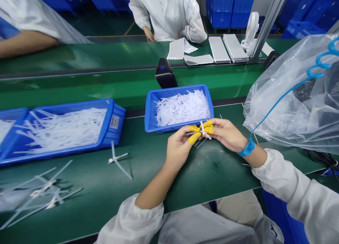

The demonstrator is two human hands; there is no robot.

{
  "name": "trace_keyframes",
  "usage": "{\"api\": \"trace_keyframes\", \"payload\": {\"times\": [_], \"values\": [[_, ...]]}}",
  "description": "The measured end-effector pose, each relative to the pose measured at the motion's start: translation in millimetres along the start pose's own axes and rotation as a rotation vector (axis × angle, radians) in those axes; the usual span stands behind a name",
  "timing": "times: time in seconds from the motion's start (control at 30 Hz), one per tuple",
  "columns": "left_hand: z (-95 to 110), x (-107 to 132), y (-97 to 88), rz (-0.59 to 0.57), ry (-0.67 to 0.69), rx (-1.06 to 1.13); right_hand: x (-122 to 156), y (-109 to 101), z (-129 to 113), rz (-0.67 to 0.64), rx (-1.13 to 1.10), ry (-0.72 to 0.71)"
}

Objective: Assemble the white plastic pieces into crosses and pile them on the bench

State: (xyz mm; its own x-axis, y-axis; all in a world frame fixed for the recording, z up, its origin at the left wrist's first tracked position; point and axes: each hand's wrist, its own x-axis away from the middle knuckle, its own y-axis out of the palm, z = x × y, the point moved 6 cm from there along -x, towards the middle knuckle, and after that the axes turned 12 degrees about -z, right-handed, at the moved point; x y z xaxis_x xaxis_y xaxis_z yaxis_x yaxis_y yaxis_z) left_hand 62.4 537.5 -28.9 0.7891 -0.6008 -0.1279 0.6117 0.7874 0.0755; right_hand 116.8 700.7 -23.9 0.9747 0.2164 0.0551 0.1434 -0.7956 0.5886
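While the person sits at the green table [159,173], both hands meet just in front of the small blue tray [172,126]. The left hand [178,147] and the right hand [227,134] each pinch the same little bunch of white plastic strips [203,131] between thumb and fingertips. The bunch is held just above the table, close to the tray's front wall. Yellow rubber caps [194,138] cover the fingertips. I think this is the step of fitting the thin strips together, one across another. It calls for a tight, steady pinch, because the strips look smooth, bendy and slippery. The tray is full of loose strips [182,108], short and straight like tiny straws. On the table to the left lies a crossed piece [118,158], and further left a bigger blue tray [112,125] holds longer ones. A blue band [247,148] wraps the right wrist, and its curly blue cord [278,99] runs over a crinkly clear bag [291,124]. Across the table another person in a white coat [169,14] sits by flat white sheets [218,49].
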Motion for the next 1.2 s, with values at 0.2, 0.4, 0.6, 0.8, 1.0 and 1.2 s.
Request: {"api": "trace_keyframes", "payload": {"times": [0.2,0.4,0.6,0.8,1.0,1.2], "values": [[1,0,5.3,-0.017,-0.041,0.069,1,-3,-2,0.060,0.017,-0.002],[-5,1,7.3,-0.014,-0.090,0.101,1,-1,-5,0.052,0.082,-0.032],[-2,2,6.9,-0.014,-0.085,0.105,2,1,-4,0.025,0.132,-0.072],[-1,2,7.7,-0.024,-0.070,0.082,1,3,-1,0.027,0.157,-0.085],[2,3,7.0,-0.036,0.032,-0.065,1,1,0,0.045,0.187,-0.047],[12,6,3.4,0.015,0.142,-0.242,2,8,-3,-0.002,0.337,-0.082]]}}
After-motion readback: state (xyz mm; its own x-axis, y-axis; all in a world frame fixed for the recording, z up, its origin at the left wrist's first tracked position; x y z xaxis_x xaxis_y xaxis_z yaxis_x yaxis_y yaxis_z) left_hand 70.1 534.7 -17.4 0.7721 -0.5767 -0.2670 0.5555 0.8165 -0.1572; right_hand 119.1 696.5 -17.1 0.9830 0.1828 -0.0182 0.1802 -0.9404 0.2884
